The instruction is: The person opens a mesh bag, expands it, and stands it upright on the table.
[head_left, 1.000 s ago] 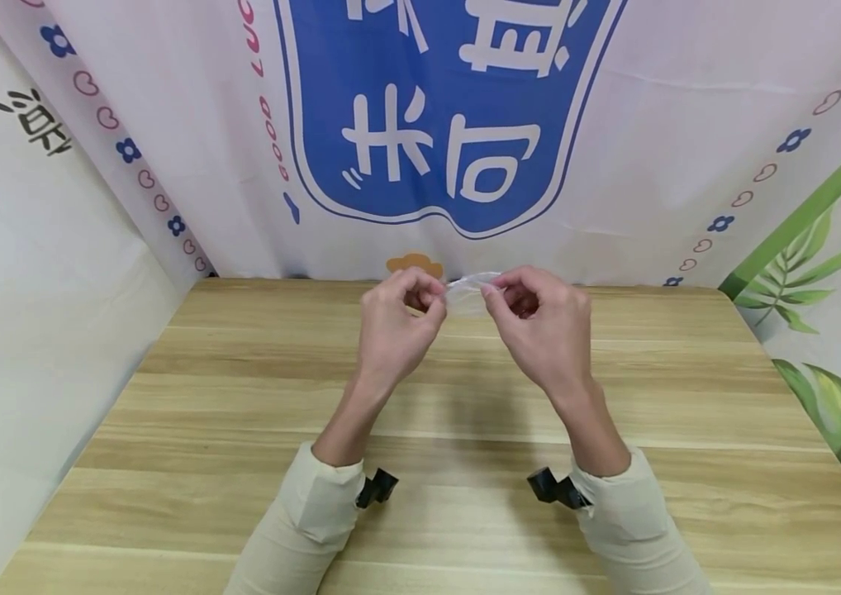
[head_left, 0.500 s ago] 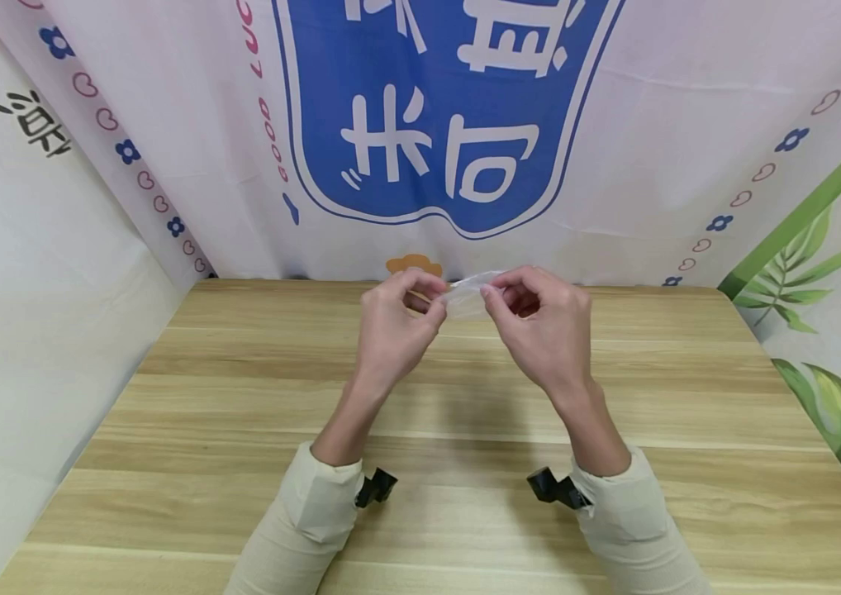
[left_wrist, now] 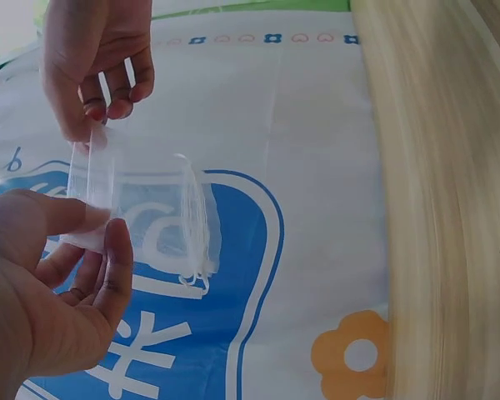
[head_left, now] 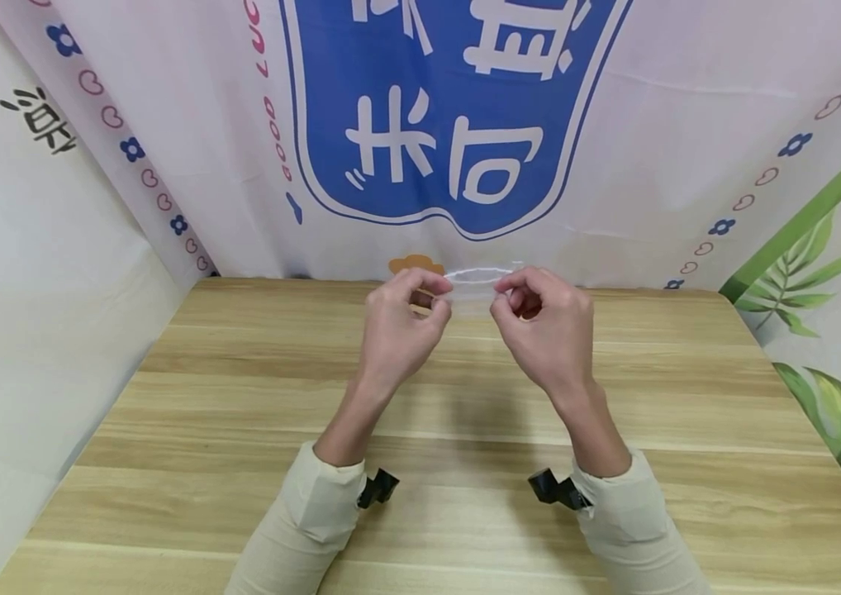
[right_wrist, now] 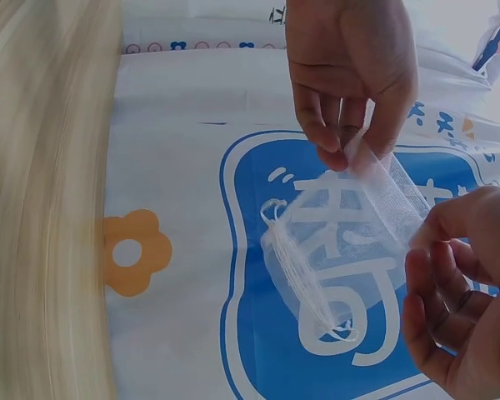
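Note:
A small translucent white mesh drawstring bag (left_wrist: 150,208) hangs between both hands above the far edge of the table. My left hand (head_left: 401,326) pinches one side of its upper edge between thumb and fingers. The opposite side is pinched by my right hand (head_left: 547,330). A band along the upper edge looks folded over, best seen in the right wrist view. White string (right_wrist: 300,279), with small loops at its ends, runs across the lower end of the mesh. From the head view, the bag's rim (head_left: 476,273) forms a thin oval, and much of the bag is hard to make out.
Beneath the hands lies a wood-grain table (head_left: 257,413). A printed cloth (head_left: 651,165) with a blue panel rises behind its far edge. White sheeting (head_left: 41,289) stands on the left, and a leaf-patterned one (head_left: 814,330) on the right.
The bag's upper edge has spread from a narrow, crumpled strip into a clearer oval. The fingertips of both hands shift slightly, while the arms stay almost in place.

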